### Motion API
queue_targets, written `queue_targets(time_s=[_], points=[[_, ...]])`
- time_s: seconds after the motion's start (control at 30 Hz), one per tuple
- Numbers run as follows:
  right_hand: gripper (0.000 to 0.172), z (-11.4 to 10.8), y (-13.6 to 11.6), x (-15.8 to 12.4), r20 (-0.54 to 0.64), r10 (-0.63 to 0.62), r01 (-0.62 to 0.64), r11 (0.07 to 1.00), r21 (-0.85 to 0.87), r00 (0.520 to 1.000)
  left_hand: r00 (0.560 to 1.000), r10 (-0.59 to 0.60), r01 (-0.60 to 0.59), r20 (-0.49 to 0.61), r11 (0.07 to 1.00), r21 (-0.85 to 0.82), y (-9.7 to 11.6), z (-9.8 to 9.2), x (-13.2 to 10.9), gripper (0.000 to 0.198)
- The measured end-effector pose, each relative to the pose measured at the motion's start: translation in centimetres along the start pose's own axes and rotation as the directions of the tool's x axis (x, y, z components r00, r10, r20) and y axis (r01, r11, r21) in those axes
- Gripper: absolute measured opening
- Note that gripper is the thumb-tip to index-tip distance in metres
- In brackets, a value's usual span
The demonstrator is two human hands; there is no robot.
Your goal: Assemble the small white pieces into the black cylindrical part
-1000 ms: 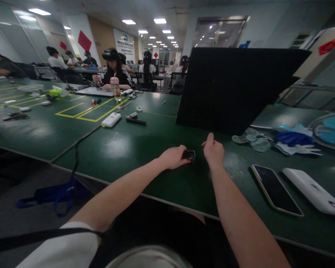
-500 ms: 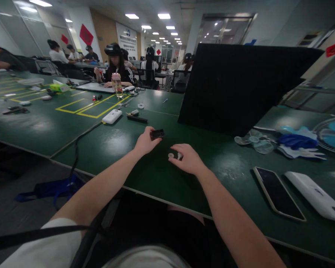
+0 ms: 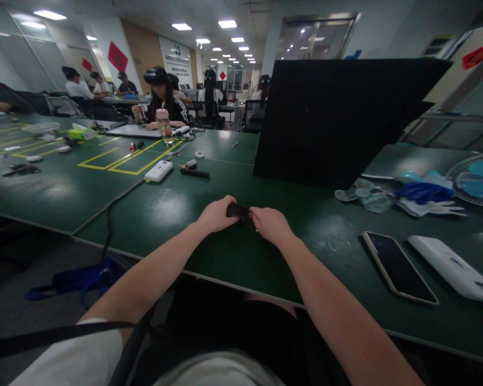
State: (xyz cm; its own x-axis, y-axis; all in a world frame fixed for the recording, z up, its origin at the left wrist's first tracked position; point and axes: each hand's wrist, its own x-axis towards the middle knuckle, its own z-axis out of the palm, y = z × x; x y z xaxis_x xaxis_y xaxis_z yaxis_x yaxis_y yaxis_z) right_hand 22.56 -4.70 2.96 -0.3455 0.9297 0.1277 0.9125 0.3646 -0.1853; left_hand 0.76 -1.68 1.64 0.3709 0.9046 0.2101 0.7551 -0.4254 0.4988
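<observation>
My left hand (image 3: 218, 214) is closed round a small black part (image 3: 236, 210), held just above the green table (image 3: 209, 252). At the part's right end, my right hand (image 3: 270, 222) has its thumb and fingers pinched together, touching or almost touching it. What sits between those right fingertips is too small and covered to name. A tiny white bit shows just under the right fingers. Beyond my left hand lies a black bar-shaped piece (image 3: 195, 173), with a small metallic cylinder (image 3: 190, 164) behind it.
A large black panel (image 3: 338, 123) stands ahead. To the right are clear fan blades (image 3: 362, 193), white-and-blue gloves (image 3: 426, 194), a round fan grille (image 3: 477, 177), a phone (image 3: 400, 268) and a white device (image 3: 453, 268). A white power bank (image 3: 159, 171) lies left. A person sits across.
My hands have come together: the left moved the black part right and down, and the right closed from loosely curled to a pinch. The pale disc by the right fingers is out of sight.
</observation>
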Motion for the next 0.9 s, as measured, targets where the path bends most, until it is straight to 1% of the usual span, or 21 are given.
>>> queue_targets(time_s=[0.1, 0.17, 0.23, 0.33, 0.4, 0.47, 0.57, 0.63, 0.7, 0.77, 0.83, 0.9], points=[[0.028, 0.0, 0.3, 0.2, 0.029, 0.048, -0.051, 0.994, 0.095, 0.998, 1.0, -0.005, 0.005, -0.012, 1.0, -0.002, 0.0, 0.1, 0.0, 0.046], [0.025, 0.0, 0.8, 0.1, 0.026, 0.076, -0.08, 0.984, 0.158, 0.997, 1.0, -0.006, 0.006, -0.011, 1.0, -0.009, 0.0, 0.0, 0.0, 0.046], [0.022, -0.1, 1.3, -0.1, -0.032, 0.09, -0.082, 0.977, 0.196, 0.995, 1.0, -0.002, 0.002, -0.009, 1.0, -0.015, 0.1, 0.0, -0.1, 0.046], [0.023, -0.3, 1.5, -0.4, -0.181, 0.103, -0.053, 0.963, 0.263, 0.978, 1.0, 0.011, -0.011, 0.003, 1.0, -0.018, 0.5, -0.1, -0.1, 0.045], [0.025, -0.3, 0.9, -0.5, -0.256, 0.104, -0.012, 0.941, 0.339, 0.961, 1.0, 0.023, -0.023, 0.02, 1.0, -0.015, 0.8, -0.2, -0.1, 0.046], [0.027, -0.3, 0.0, -0.4, -0.281, 0.081, 0.038, 0.919, 0.394, 0.956, 0.999, 0.04, -0.04, 0.033, 0.999, -0.004, 1.1, -0.1, 0.0, 0.047], [0.021, -0.1, -1.2, -0.3, -0.277, -0.044, 0.146, 0.922, 0.358, 0.96, 0.996, 0.072, -0.072, 0.054, 0.997, 0.0, 1.3, 0.0, 0.0, 0.047], [0.018, 0.1, -1.6, -0.2, -0.294, -0.132, 0.217, 0.936, 0.277, 0.947, 0.994, 0.086, -0.084, 0.072, 0.996, -0.02, 1.3, 0.1, 0.0, 0.046], [0.018, 0.4, -1.7, -0.2, -0.337, -0.16, 0.237, 0.95, 0.201, 0.928, 0.992, 0.1, -0.097, 0.083, 0.995, -0.039, 1.2, 0.1, 0.0, 0.045], [0.016, 0.6, -1.6, -0.1, -0.378, -0.141, 0.213, 0.965, 0.156, 0.915, 0.99, 0.115, -0.112, 0.079, 0.993, -0.045, 1.2, 0.2, 0.0, 0.046], [0.015, 0.8, -1.4, 0.0, -0.404, -0.079, 0.154, 0.975, 0.158, 0.911, 0.989, 0.13, -0.127, 0.068, 0.991, -0.044, 1.2, 0.2, 0.0, 0.046], [0.021, 0.6, -1.1, 0.1, -0.419, -0.001, 0.093, 0.976, 0.198, 0.908, 0.988, 0.139, -0.137, 0.065, 0.99, -0.041, 1.2, 0.2, -0.1, 0.046]])
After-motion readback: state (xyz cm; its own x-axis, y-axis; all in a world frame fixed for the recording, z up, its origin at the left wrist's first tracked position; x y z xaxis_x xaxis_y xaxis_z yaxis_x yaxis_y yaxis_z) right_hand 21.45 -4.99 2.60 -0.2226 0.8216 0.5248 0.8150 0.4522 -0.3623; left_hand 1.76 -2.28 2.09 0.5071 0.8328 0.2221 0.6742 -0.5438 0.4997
